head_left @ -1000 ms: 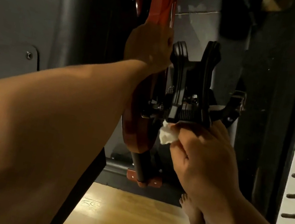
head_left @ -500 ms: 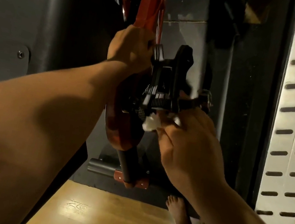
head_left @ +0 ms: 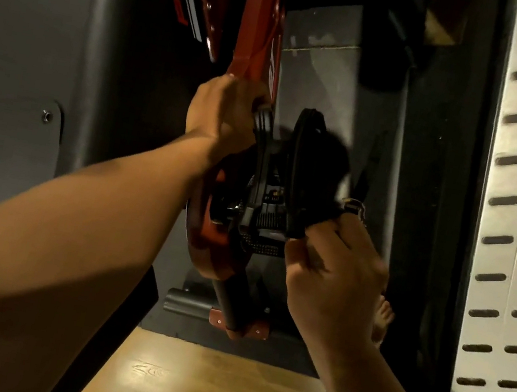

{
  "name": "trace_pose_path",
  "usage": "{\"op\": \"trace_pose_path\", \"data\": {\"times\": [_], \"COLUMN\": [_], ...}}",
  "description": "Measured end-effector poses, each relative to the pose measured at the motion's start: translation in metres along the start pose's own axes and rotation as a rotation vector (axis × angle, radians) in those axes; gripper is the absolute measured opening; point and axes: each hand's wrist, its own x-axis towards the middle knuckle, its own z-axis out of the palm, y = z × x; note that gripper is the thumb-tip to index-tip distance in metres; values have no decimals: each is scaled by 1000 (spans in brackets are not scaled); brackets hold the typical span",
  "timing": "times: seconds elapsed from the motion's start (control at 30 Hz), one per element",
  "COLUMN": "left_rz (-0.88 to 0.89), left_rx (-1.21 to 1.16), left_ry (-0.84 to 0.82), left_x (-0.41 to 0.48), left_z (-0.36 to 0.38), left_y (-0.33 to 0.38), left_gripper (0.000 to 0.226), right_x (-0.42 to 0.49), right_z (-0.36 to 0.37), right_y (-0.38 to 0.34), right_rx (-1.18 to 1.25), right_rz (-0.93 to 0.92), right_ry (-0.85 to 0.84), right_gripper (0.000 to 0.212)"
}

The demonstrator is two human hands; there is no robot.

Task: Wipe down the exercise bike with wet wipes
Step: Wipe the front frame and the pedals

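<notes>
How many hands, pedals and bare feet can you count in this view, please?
Hands: 2 (left hand gripping the red frame, right hand gripping the pedal)
Pedals: 1
Bare feet: 1
Total: 4

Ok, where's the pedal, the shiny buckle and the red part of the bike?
pedal (head_left: 309,170), head view, on its black toe cage.
buckle (head_left: 355,208), head view, on the metal clasp of the strap.
red cover (head_left: 259,42), head view, on its upper flat side.
</notes>
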Motion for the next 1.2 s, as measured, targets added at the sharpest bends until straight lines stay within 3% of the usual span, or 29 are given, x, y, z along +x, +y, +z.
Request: {"op": "trace_pose_path", "data": {"times": [0.27,0.47,0.67,0.73,0.83,0.87,0.9,0.97,1.0,1.1,1.2], "left_rz": [-6,-31,-22,-108,-304,-318,-290,-305,-323,-327,-428], "left_rx": [23,18,-27,-158,-720,-793,-844,-982,-1011,-1043,-917], "left_ry": [15,24,45,6,-4,-95,-207,-335,-339,-322,-355], "left_x": [-1,-3,-1,-1,-7,-14,-20,-35,-39,-41,-48], "left_z": [4,0,3,3,-4,-5,-6,-5,-5,-13,-23], "left_y": [-3,4,4,4,18,23,27,35,36,41,56], "left_gripper": [16,23,34,32,41,48,53,46,38,16,9], "right_x": [8,10,23,35,51,61,70,91,100,116,109], "right_z": [-13,-8,-24,-36,-60,-71,-79,-82,-75,-29,-13], "right_y": [-1,-8,-11,-18,-26,-30,-32,-43,-49,-51,-34], "right_rx": [-8,-22,-55,-65,-115,-56,37,128,139,34,-20], "right_rz": [6,52,18,22,57,106,123,0,-40,23,202], "right_ry": [-75,-92,-294,-475,-763,-762,-656,-431,-430,-643,-570], "right_gripper": [4,16,9,6,10,10,9,15,20,8,6]}}
